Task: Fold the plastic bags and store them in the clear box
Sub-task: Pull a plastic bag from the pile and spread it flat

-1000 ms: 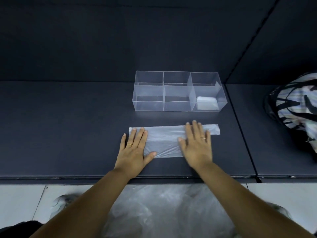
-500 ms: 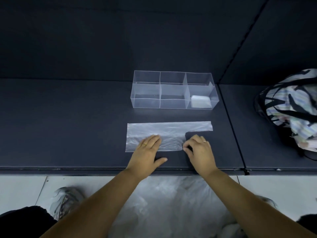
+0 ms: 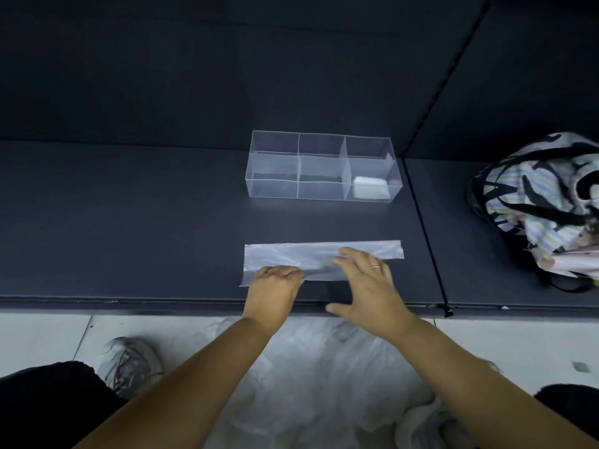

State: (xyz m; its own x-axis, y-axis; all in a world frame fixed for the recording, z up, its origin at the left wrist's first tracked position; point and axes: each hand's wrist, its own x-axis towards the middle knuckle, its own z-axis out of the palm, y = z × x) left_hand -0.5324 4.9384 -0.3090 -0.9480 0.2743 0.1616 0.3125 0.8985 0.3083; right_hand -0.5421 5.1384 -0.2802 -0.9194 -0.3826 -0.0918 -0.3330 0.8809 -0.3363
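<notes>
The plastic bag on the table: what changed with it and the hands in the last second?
The plastic bag has had its near part folded away from the person into a narrower strip. The left hand, flat before, now grips the near edge; the right hand pinched it, then spread flat on top. The clear box and the folded bag inside stayed put.

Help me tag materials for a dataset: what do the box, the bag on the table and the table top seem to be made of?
Box: clear rigid plastic, perhaps acrylic, glossy; you see straight through its walls. Bag: thin translucent plastic film, faintly shiny and finely wrinkled. Table top: dark and matte, perhaps foam or felt; it shows no reflections.
</notes>
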